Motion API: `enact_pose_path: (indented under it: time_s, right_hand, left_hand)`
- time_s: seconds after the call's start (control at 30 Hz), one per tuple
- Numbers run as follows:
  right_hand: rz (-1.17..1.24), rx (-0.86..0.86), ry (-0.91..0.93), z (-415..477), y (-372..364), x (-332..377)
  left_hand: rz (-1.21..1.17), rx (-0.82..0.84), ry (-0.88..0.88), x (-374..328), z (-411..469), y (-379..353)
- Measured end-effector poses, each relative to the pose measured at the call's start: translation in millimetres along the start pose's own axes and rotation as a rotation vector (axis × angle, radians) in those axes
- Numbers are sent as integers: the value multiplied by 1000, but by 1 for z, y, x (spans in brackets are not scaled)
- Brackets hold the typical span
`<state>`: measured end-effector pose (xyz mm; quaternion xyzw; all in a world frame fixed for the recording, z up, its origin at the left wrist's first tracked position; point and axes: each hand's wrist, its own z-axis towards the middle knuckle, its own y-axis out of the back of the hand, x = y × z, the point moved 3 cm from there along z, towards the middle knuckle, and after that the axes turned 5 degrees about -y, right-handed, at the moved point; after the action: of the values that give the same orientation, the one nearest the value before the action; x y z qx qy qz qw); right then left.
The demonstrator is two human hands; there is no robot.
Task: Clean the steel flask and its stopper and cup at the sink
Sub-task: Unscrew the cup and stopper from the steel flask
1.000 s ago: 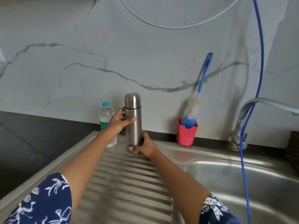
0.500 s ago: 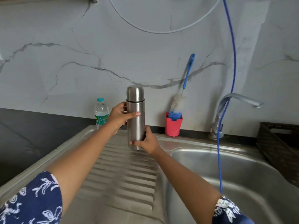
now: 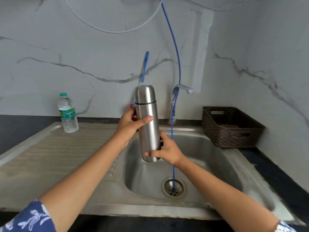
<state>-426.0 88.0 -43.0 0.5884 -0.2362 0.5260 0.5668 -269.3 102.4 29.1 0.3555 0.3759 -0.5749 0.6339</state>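
The steel flask (image 3: 148, 124) is held upright above the sink basin (image 3: 209, 166), its cup (image 3: 145, 95) screwed on top above a dark ring. My left hand (image 3: 132, 125) grips the flask's upper body from the left, thumb across the front. My right hand (image 3: 166, 151) grips the lower end from the right, thumb under the base. The stopper is hidden under the cup.
A blue-handled bottle brush (image 3: 145, 66) stands behind the flask against the marble wall. The tap (image 3: 179, 92) and a thin blue hose (image 3: 175, 52) hang over the drain (image 3: 173, 186). A plastic water bottle (image 3: 67, 113) stands on the drainboard, a dark woven basket (image 3: 231, 127) at right.
Both hands have carried the flask rightward from over the drainboard to above the basin and lifted it slightly. The view has swung right, bringing the drain and basket into sight.
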Motion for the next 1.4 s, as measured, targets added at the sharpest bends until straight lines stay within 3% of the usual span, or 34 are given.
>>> enact_pose_path:
  time_s: [0.2,0.37,0.5,0.57,0.73,0.8,1.0,1.1,1.4]
  right_hand:
    - [-114,85,-61,-16,27,-29]
    - [-182,150,-98,-13,26,-39]
    - [-367,321,-153,-9,29,-40]
    - [-349,366,-177,-5,40,-40]
    - [30,-11,-107,2,88,3]
    - [-28,-142,-56,5,100,25]
    - [-565,5,-94,19,80,54]
    - [-712,-65,-74,26,69,51]
    - [-615,-137,-71,29,71,42]
  left_hand:
    - [-155,-48,37,38,-26,-43]
    - [-126,-61,89,50,-24,-42]
    - [-102,-118,85,62,-30,-44]
    - [-91,-121,94,68,-31,-46]
    - [22,-90,131,84,-29,-47]
    - [89,-70,149,92,-30,-46]
    - [221,7,121,97,-33,-43]
    - [246,25,114,98,-32,-41]
    - [316,87,69,94,-34,-48]
